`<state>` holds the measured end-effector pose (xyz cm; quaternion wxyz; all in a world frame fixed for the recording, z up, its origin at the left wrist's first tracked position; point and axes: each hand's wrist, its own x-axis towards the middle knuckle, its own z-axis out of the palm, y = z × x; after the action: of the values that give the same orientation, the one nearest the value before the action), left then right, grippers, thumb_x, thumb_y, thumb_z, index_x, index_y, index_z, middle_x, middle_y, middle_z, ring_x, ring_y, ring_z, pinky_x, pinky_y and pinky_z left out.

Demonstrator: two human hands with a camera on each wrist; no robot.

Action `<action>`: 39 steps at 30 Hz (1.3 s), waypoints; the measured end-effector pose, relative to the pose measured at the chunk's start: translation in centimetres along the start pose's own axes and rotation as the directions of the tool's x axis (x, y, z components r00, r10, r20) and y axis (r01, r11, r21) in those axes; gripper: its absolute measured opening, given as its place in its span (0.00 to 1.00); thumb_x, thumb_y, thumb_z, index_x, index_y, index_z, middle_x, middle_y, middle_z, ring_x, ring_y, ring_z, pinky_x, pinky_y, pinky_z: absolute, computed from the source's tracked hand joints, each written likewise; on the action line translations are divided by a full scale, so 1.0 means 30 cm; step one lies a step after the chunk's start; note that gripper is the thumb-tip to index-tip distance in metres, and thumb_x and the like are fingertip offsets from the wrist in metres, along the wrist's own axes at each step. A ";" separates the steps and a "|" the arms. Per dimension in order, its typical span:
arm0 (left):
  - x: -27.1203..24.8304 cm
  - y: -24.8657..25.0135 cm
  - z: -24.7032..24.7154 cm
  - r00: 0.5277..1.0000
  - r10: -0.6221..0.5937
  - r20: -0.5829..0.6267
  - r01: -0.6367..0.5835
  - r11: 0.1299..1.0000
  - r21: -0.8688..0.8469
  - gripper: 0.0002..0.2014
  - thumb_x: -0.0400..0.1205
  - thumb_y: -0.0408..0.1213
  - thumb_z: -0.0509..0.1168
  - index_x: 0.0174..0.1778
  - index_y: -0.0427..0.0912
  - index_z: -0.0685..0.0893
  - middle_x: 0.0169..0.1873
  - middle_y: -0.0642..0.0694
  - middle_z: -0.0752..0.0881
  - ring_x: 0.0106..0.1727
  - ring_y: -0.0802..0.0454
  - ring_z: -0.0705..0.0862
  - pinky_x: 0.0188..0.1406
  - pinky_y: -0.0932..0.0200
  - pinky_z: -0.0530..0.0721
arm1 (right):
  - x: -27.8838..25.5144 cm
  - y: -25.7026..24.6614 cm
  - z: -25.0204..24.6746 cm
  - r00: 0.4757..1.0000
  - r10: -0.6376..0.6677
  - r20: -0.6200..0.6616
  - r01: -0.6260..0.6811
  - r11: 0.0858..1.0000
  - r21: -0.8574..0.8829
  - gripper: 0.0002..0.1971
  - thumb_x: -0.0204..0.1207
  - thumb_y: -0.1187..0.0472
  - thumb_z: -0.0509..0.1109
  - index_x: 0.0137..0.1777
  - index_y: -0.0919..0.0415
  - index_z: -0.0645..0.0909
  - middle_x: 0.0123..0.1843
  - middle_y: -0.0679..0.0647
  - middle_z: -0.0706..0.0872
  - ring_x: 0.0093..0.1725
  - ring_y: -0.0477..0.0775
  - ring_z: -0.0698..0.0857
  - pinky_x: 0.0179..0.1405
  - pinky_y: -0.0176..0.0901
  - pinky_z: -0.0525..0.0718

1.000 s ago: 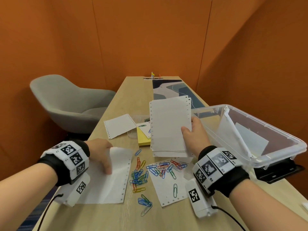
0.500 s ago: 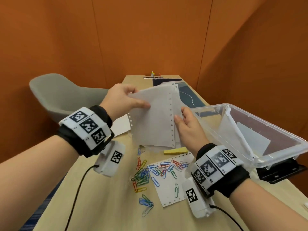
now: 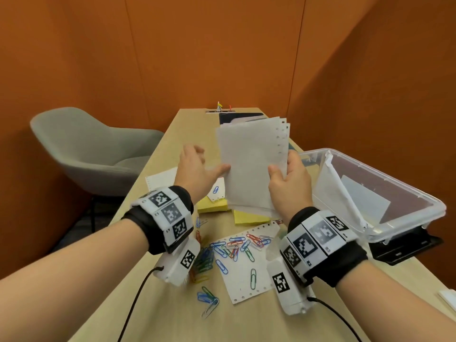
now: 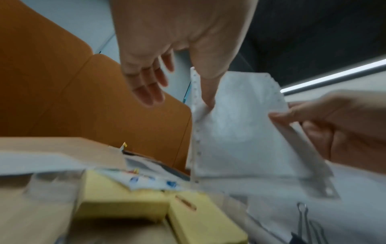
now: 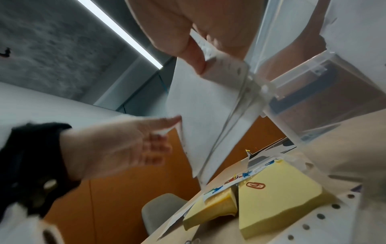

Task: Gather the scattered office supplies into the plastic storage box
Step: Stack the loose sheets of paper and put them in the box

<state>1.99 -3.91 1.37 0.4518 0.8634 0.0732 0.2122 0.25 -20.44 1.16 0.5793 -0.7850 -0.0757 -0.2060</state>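
Note:
My right hand (image 3: 282, 166) pinches a stack of white perforated sheets (image 3: 251, 164) and holds it upright above the table, just left of the clear plastic box (image 3: 385, 178). Some white sheets lie inside the box. My left hand (image 3: 211, 163) has straight, spread fingers, and its thumb touches the stack's left edge (image 4: 208, 102). Under the stack lie two yellow sticky-note pads (image 3: 212, 206) (image 3: 249, 217). Several coloured paper clips (image 3: 234, 245) are scattered on and around a loose sheet (image 3: 246, 280) near me.
Another sheet (image 3: 160, 178) lies at the table's left edge, beyond my left hand. A grey chair (image 3: 93, 149) stands to the left. A black object (image 3: 404, 250) sits under the box. A dark mat (image 3: 237, 117) lies at the far end. Orange walls enclose the table.
My left hand lifted a sheet from the table, laid it against the stack, then let go and dropped lower with spread fingers. My right hand turned the stack upright.

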 end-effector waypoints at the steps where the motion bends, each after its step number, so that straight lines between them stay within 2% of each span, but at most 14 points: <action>1: -0.011 -0.025 0.008 0.990 -0.065 0.123 0.048 0.990 0.135 0.22 0.72 0.47 0.74 0.55 0.41 0.74 0.42 0.49 0.77 0.45 0.51 0.76 0.41 0.60 0.73 | 0.002 -0.002 -0.001 1.000 -0.011 -0.015 0.011 1.000 0.004 0.12 0.81 0.67 0.60 0.63 0.61 0.73 0.61 0.54 0.84 0.54 0.47 0.80 0.44 0.28 0.78; 2: -0.027 -0.047 0.016 0.956 -0.113 0.272 0.035 0.961 0.275 0.16 0.74 0.47 0.73 0.48 0.43 0.77 0.39 0.50 0.78 0.43 0.51 0.78 0.38 0.61 0.73 | 0.004 -0.001 -0.002 1.000 -0.020 -0.022 0.020 1.000 0.004 0.12 0.81 0.67 0.60 0.62 0.60 0.73 0.61 0.54 0.84 0.53 0.46 0.79 0.43 0.29 0.76; 4: -0.068 -0.081 0.043 0.837 -0.163 0.522 -0.082 0.906 0.415 0.11 0.73 0.48 0.73 0.41 0.45 0.82 0.36 0.51 0.82 0.42 0.52 0.81 0.36 0.64 0.77 | 0.006 0.001 0.000 0.999 -0.019 -0.027 0.019 1.000 0.006 0.11 0.81 0.67 0.60 0.62 0.60 0.73 0.62 0.55 0.83 0.53 0.46 0.79 0.42 0.28 0.75; 5: -0.091 -0.086 0.061 0.783 -0.168 0.598 -0.137 0.892 0.430 0.13 0.72 0.49 0.74 0.44 0.44 0.84 0.40 0.50 0.85 0.43 0.53 0.82 0.41 0.62 0.80 | 0.007 0.002 0.001 0.999 -0.015 -0.029 0.015 1.000 0.007 0.11 0.81 0.67 0.59 0.62 0.60 0.73 0.62 0.55 0.83 0.53 0.46 0.78 0.41 0.27 0.75; 7: -0.120 -0.085 0.104 0.725 -0.171 0.667 -0.220 0.861 0.459 0.24 0.68 0.53 0.75 0.54 0.42 0.82 0.51 0.47 0.85 0.50 0.51 0.81 0.53 0.57 0.81 | 0.009 0.006 0.004 0.999 -0.015 -0.038 0.015 1.000 0.003 0.12 0.81 0.68 0.59 0.62 0.60 0.73 0.62 0.55 0.83 0.52 0.46 0.78 0.43 0.30 0.76; 10: -0.131 -0.067 0.151 0.707 -0.206 0.676 -0.258 0.815 0.519 0.40 0.62 0.58 0.78 0.66 0.42 0.74 0.60 0.47 0.81 0.59 0.49 0.80 0.60 0.54 0.81 | 0.010 0.004 0.009 0.999 -0.006 -0.051 0.005 1.000 -0.011 0.13 0.81 0.69 0.58 0.63 0.61 0.72 0.62 0.56 0.83 0.52 0.46 0.77 0.46 0.33 0.75; 12: -0.126 -0.054 0.162 0.700 -0.248 0.669 -0.251 0.792 0.557 0.43 0.60 0.55 0.80 0.68 0.41 0.72 0.61 0.46 0.81 0.60 0.47 0.80 0.59 0.53 0.81 | 0.011 0.003 0.008 0.998 -0.002 -0.057 0.002 1.000 -0.007 0.13 0.81 0.69 0.58 0.63 0.60 0.72 0.62 0.55 0.82 0.53 0.45 0.77 0.44 0.31 0.75; 16: -0.125 -0.047 0.142 0.677 -0.286 0.678 -0.263 0.767 0.585 0.35 0.64 0.51 0.79 0.62 0.38 0.79 0.51 0.46 0.82 0.50 0.49 0.79 0.44 0.58 0.78 | 0.015 0.004 -0.006 0.999 0.020 -0.047 -0.019 1.000 0.017 0.14 0.81 0.69 0.58 0.64 0.59 0.71 0.61 0.51 0.81 0.54 0.45 0.76 0.48 0.32 0.76; 20: -0.108 -0.066 0.110 0.646 -0.342 0.683 -0.220 0.773 0.595 0.29 0.65 0.49 0.79 0.60 0.41 0.83 0.57 0.46 0.85 0.48 0.52 0.78 0.46 0.61 0.77 | 0.018 0.006 -0.010 1.000 0.020 -0.021 -0.020 1.000 0.006 0.14 0.81 0.69 0.57 0.64 0.57 0.71 0.56 0.46 0.78 0.53 0.43 0.76 0.34 0.15 0.69; 22: -0.099 -0.077 0.098 0.638 -0.370 0.675 -0.209 0.760 0.615 0.28 0.65 0.49 0.79 0.58 0.41 0.85 0.56 0.47 0.87 0.48 0.52 0.80 0.48 0.60 0.79 | 0.016 0.006 -0.008 1.000 0.026 -0.017 -0.026 1.000 0.013 0.13 0.82 0.69 0.57 0.63 0.58 0.71 0.59 0.48 0.80 0.54 0.44 0.76 0.37 0.18 0.70; 25: -0.089 -0.091 0.085 0.628 -0.420 0.655 -0.207 0.721 0.661 0.27 0.63 0.51 0.80 0.52 0.38 0.87 0.48 0.45 0.88 0.46 0.51 0.82 0.48 0.58 0.81 | 0.010 0.001 -0.005 0.999 0.033 -0.017 -0.033 0.999 0.020 0.12 0.81 0.69 0.58 0.63 0.59 0.72 0.62 0.52 0.81 0.54 0.46 0.77 0.41 0.25 0.74; 29: -0.069 -0.065 0.081 0.692 -0.345 0.634 -0.250 0.709 0.659 0.27 0.65 0.52 0.78 0.54 0.37 0.86 0.50 0.44 0.87 0.49 0.48 0.83 0.51 0.56 0.82 | 0.008 -0.003 0.001 0.999 0.035 -0.021 -0.035 0.999 0.012 0.12 0.81 0.69 0.58 0.63 0.59 0.72 0.59 0.51 0.81 0.53 0.46 0.77 0.49 0.35 0.75; 33: -0.080 -0.047 0.089 0.644 -0.341 0.684 -0.306 0.705 0.640 0.32 0.65 0.48 0.80 0.64 0.41 0.81 0.59 0.47 0.84 0.56 0.49 0.82 0.55 0.58 0.81 | 0.005 -0.006 0.004 0.999 0.041 -0.016 -0.041 0.999 0.008 0.12 0.81 0.69 0.58 0.62 0.59 0.72 0.55 0.48 0.79 0.53 0.46 0.77 0.50 0.35 0.74; 39: -0.078 -0.087 0.083 0.649 -0.369 0.665 -0.243 0.728 0.641 0.25 0.62 0.49 0.81 0.52 0.43 0.87 0.52 0.47 0.89 0.50 0.51 0.83 0.53 0.57 0.83 | 0.012 0.009 0.000 0.998 0.057 -0.012 -0.057 0.998 -0.007 0.12 0.82 0.68 0.57 0.63 0.59 0.72 0.60 0.52 0.81 0.53 0.47 0.77 0.50 0.36 0.75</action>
<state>1.15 -4.99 -2.71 0.0972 0.9687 -0.0172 -0.2276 0.67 -20.56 1.07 0.5826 -0.7877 -0.0491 -0.1944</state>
